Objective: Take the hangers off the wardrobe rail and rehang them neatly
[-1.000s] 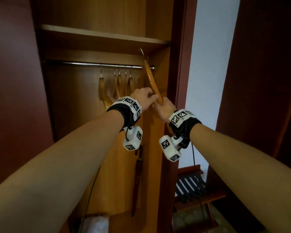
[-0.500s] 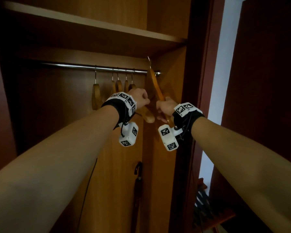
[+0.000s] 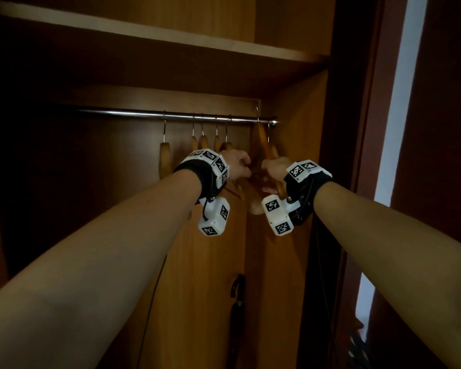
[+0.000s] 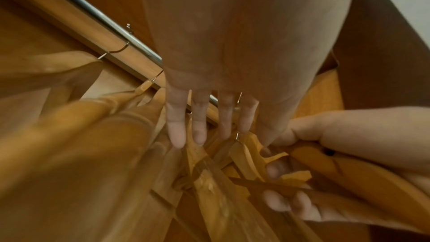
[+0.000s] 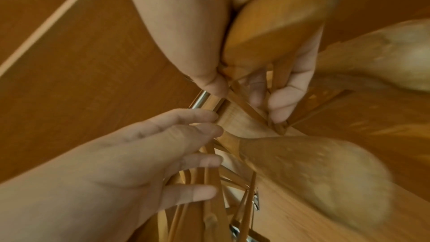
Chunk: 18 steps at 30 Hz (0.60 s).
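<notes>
Right now the right hand (image 3: 273,170) grips a stiff, light wooden hanger (image 3: 264,145) by its arm at the rail's (image 3: 144,113) right end, w/ left hand (image 3: 237,166) fingers straight, touching the others; hold by arm, not thin hook.

The shiny round chrome metal rail (image 3: 171,116) gleams smooth. Honey-coloured wooden hangers (image 3: 165,155) look varnished and sleek, with thin bright wire hooks (image 3: 164,131). The orange-brown wooden wardrobe wall (image 3: 213,288) on the right shows a satin, faintly grained finish.
</notes>
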Motion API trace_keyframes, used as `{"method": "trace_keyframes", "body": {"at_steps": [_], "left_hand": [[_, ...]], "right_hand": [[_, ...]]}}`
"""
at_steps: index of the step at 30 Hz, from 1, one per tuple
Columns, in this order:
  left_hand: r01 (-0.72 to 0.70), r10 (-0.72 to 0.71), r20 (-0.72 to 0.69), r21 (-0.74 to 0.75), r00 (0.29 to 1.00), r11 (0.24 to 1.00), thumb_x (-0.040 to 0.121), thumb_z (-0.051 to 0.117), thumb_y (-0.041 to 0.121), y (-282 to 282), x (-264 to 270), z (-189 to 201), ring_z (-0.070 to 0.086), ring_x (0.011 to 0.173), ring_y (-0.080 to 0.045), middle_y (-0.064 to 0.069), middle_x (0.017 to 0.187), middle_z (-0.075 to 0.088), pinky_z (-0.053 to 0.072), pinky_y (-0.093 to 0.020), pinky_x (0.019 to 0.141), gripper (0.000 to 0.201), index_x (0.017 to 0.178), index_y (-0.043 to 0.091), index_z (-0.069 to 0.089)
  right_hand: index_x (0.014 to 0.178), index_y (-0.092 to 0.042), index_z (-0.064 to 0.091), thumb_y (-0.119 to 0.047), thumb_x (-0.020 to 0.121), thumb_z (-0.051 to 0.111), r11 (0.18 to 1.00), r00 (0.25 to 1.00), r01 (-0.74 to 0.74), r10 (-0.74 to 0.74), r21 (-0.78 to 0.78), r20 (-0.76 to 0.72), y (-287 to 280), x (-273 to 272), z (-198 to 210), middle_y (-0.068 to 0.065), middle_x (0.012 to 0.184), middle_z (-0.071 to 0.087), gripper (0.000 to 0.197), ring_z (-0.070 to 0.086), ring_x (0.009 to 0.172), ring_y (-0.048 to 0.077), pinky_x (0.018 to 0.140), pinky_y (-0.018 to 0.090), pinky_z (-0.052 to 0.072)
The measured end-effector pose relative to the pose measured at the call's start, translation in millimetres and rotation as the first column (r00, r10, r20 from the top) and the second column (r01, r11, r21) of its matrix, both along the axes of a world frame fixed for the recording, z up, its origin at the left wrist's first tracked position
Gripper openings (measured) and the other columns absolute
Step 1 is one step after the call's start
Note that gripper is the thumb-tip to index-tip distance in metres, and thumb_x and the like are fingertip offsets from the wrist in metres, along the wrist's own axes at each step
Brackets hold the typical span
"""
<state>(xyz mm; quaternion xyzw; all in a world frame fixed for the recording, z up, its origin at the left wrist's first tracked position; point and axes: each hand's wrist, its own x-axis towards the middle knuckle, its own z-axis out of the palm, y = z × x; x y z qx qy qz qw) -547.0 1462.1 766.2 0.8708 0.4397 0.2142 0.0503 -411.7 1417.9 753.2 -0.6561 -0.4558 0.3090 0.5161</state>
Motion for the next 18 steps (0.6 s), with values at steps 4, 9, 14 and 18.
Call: {"method": "trace_keyframes", "body": {"at_steps": [4,9,14,18], "left_hand": [[-0.035,0.036,-0.089,0.014,0.995,0.999,0.093,0.058,0.034,4.5,11.6,4.4,0.054,0.099,-0.017,-0.002,0.129,0.055,0.042,-0.024,0.075,0.048,0.138,0.022,0.048],[-0.078,0.078,-0.167,0.004,0.983,0.997,0.094,0.057,0.033,11.6,23.5,1.9,0.050,0.093,-0.013,-0.002,0.123,0.056,0.040,-0.021,0.064,0.040,0.131,0.020,0.055],[-0.152,0.145,-0.164,-0.034,0.976,0.988,0.093,0.057,0.036,13.7,30.6,3.9,0.058,0.081,-0.015,0.001,0.095,0.055,0.048,-0.025,0.069,0.038,0.128,0.021,0.057],[-0.249,0.233,-0.223,-0.047,0.947,0.967,0.085,0.059,0.047,12.2,40.8,1.2,0.058,0.109,-0.037,-0.014,0.129,0.051,0.051,-0.047,0.094,0.044,0.127,0.033,0.055]], "right_hand": [[0.135,-0.010,0.047,-0.024,0.093,0.053,0.999,0.997,-0.040,0.041,-0.011,0.068,28.3,9.7,4.7,0.018,0.103,0.068,0.045,0.067,0.098,0.038,0.090,0.053,0.054],[0.089,-0.007,0.048,-0.021,0.096,0.047,0.997,0.984,-0.076,0.079,-0.029,0.157,39.7,10.9,8.5,0.021,0.103,0.065,0.016,0.064,0.106,0.041,0.098,0.055,0.049],[0.102,-0.003,0.058,-0.028,0.086,0.049,0.987,0.966,-0.137,0.151,-0.078,0.212,61.4,23.1,-2.1,0.020,0.104,0.069,0.031,0.067,0.097,0.040,0.092,0.053,0.053],[0.099,-0.003,0.058,-0.021,0.094,0.046,0.981,0.957,-0.172,0.188,-0.091,0.220,57.8,28.9,-1.3,0.019,0.103,0.067,0.022,0.066,0.099,0.037,0.090,0.048,0.054]]}}
